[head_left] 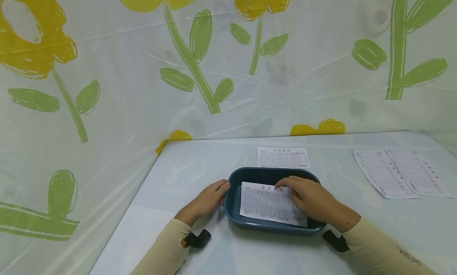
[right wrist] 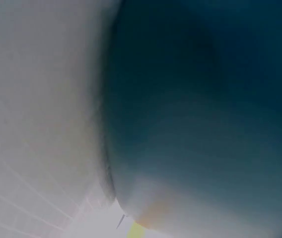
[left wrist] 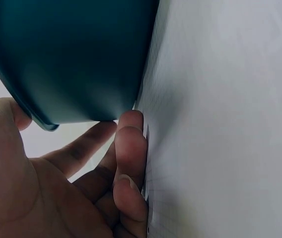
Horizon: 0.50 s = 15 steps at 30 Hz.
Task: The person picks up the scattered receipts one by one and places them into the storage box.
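Note:
A dark teal plastic basin (head_left: 271, 228) stands on the table, with a printed paper slip (head_left: 262, 203) lying slightly askew inside it. My left hand (head_left: 208, 201) holds the basin's left end. In the left wrist view its thumb (left wrist: 19, 116) is against the rim and its other fingers are bent near the outer wall. Over the basin's right half, my right hand (head_left: 312, 197) reaches in across the slip. The index fingertip touches the slip near its top edge, and the hand covers the slip's right part. The right wrist view is blurred and shows mostly the basin wall (right wrist: 156, 99).
Behind the basin lies another printed slip (head_left: 283, 158). Two more sheets (head_left: 385, 174) lie side by side at the right. A white patterned cover is on the table (head_left: 171, 187). A flower-printed curtain (head_left: 135, 80) hangs behind and at the left.

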### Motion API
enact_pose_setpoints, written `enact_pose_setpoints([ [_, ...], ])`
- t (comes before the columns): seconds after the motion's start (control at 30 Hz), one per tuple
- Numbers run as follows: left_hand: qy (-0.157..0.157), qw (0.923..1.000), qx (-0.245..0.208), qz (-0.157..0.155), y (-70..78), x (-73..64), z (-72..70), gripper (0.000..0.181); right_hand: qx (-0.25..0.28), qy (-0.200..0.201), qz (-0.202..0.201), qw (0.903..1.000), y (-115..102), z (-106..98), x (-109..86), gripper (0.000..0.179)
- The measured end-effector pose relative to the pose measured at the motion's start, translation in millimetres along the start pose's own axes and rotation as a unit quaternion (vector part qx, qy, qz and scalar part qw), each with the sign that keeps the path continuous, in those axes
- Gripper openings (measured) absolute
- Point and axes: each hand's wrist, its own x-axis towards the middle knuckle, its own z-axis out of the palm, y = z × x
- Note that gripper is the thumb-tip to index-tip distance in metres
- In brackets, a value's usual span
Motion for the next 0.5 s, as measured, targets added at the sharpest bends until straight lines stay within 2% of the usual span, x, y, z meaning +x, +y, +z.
enact_pose_setpoints([
  [0.5, -0.002, 1.0, -0.002, -0.006, 0.5, -0.2, 0.4, 0.039, -0.094, -0.044, 0.003, 0.9946, -6.9, 4.0, 2.1, 0.033],
])
